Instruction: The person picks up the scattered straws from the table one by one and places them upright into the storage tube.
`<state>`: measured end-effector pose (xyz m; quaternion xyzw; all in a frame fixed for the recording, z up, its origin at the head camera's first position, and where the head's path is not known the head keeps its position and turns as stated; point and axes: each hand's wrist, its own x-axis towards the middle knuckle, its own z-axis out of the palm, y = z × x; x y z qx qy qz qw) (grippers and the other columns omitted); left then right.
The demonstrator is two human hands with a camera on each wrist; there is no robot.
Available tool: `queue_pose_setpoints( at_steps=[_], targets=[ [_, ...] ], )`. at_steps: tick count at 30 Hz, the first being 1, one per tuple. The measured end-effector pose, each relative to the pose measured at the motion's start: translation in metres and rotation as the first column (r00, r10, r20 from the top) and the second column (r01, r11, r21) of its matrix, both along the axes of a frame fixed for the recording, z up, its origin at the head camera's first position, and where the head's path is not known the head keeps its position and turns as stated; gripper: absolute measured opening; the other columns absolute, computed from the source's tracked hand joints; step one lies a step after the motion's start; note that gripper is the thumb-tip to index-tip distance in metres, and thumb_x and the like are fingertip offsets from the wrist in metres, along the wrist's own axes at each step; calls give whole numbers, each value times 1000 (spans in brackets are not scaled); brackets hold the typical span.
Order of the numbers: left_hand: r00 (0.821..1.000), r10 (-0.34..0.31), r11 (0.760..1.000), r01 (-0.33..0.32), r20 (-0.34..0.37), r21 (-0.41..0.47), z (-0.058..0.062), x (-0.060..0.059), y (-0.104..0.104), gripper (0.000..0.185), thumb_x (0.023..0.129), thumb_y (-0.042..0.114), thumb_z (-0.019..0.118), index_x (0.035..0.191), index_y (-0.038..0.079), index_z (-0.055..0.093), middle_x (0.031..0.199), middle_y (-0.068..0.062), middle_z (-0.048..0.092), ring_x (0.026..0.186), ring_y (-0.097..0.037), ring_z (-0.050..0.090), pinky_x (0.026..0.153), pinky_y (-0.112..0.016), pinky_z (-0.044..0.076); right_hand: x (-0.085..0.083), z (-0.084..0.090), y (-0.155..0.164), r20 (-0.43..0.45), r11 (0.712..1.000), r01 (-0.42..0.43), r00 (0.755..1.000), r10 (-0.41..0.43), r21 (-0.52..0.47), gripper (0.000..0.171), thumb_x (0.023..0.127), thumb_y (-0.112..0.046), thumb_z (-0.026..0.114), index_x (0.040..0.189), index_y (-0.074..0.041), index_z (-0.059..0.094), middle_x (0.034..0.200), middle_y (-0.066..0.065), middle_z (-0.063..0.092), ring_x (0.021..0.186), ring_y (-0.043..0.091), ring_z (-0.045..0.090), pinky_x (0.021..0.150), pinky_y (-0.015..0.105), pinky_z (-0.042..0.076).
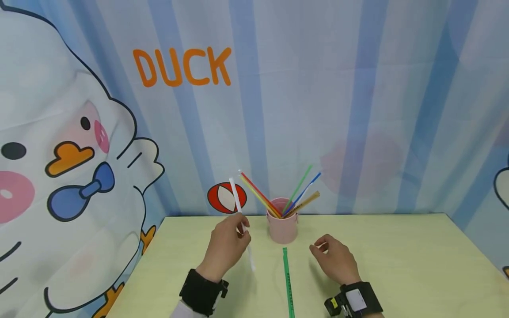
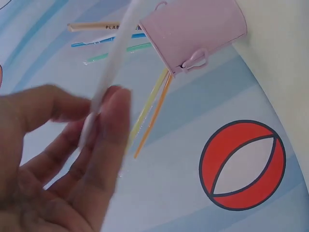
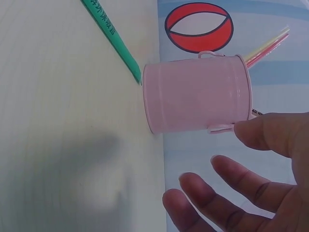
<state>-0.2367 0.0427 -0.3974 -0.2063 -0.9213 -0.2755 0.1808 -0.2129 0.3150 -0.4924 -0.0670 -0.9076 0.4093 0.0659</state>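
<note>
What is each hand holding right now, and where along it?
The left hand pinches a white straw near its middle, between thumb and fingers. The right hand holds nothing, hovering beside the pink cup.

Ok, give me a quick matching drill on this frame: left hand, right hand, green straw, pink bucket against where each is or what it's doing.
Things:
1. left hand
2. right hand
3. green straw
4. pink bucket

States:
A. lies flat on the table
B. stands upright holding coloured straws
C. pinches a white straw
D. hovers holding nothing, fingers relaxed

Pairs: 1-C, 2-D, 3-A, 4-B
</note>
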Motion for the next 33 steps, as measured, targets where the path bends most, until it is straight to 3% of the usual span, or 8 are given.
queue_pose_setpoints(
  at_steps=[5,13,17,22,26,33],
  targets=[
    [996,5,996,4,-89,90,9,-18,7,19,91,3,72,108,9,70,91,-7,65,76,-18,73,70,-30,61,-1,-2,1,7,1000,1,1000,-1,-15,26,99,-33,67,108,-9,69,94,4,74,78,19,64,64,34,46],
    [996,13,983,4,-89,185,17,-56,23,32,92,5,72,124,5,68,109,-14,63,80,-22,76,72,-36,62,0,-3,3,-2,1000,13,1000,-13,-18,25,99,-33,67,107,-10,69,93,3,73,76,17,64,63,34,46],
    [995,8,973,15,-97,231,8,-73,32,35,94,5,72,129,4,65,108,-18,60,85,-26,77,76,-37,64,0,-2,3,-6,1000,18,1000,-18,-16,24,99,-33,67,107,-10,69,93,3,73,76,17,63,64,35,46],
    [995,37,968,-13,-92,250,-12,-85,40,36,93,5,75,128,4,65,108,-19,62,92,-29,77,80,-41,64,0,-2,2,-8,1000,10,1000,-10,-19,23,99,-33,68,107,-11,69,92,2,73,76,16,63,64,35,46],
    [995,54,979,-35,-88,199,-24,-91,46,36,92,8,77,126,6,66,106,-16,64,94,-27,75,81,-42,62,0,-2,2,-5,1000,13,1000,-13,-20,23,99,-33,68,107,-11,69,92,1,72,75,16,63,65,36,47],
    [994,69,997,-66,-80,36,-37,-100,57,29,96,16,74,123,10,66,100,-11,67,90,-25,69,73,-39,58,-1,-2,7,0,1000,16,1000,-16,-22,23,99,-33,68,106,-12,69,91,1,72,77,16,64,66,37,48]
  ],
)
